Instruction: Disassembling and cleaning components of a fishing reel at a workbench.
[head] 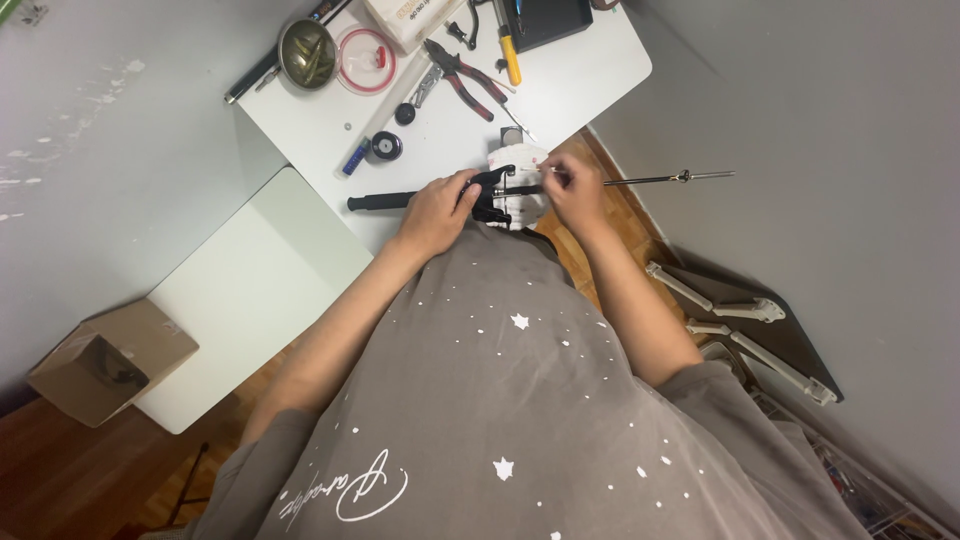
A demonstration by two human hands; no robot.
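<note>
I am clamping the black assembly point(490, 195) in my left hand point(437, 212) at frame centre — steadying it — while my right hand point(572, 190) is pinching the thin metal rod point(660, 180), aligning it.

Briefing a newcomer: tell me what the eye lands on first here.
At the near edge of the white table, the left hand grips a black rod assembly while the right hand works at its white part. A thin metal rod juts right past the table edge. Red-handled pliers lie further back.
</note>
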